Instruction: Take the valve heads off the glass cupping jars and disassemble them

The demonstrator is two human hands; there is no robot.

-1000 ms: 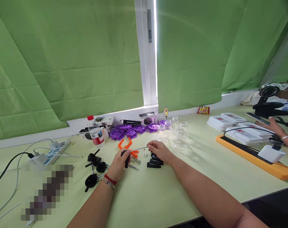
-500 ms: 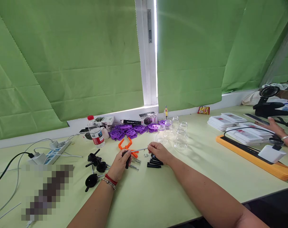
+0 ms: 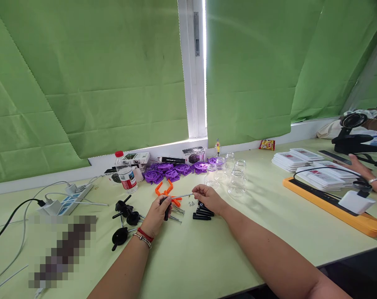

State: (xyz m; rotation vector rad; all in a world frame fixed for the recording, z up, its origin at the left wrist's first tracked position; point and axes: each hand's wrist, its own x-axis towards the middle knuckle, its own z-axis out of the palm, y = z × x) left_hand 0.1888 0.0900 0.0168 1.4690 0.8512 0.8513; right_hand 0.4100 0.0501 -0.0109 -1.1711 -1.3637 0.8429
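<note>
At a pale green table, a left hand and right hand grip opposite ends of a thin metal rod, glass jars just beyond.

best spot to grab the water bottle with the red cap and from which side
Grip the water bottle around its labelled middle, coming from the front, the side nearest the person. It stands upright, so a sideways wrap suits its round body. Boxes crowd it behind, and purple parts lie to its right, while the table in front looks open.

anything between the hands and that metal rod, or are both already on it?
Nothing visible in between. The left hand grips the metal rod at its black-handled end; the right hand pinches the other tip above the table.
</note>
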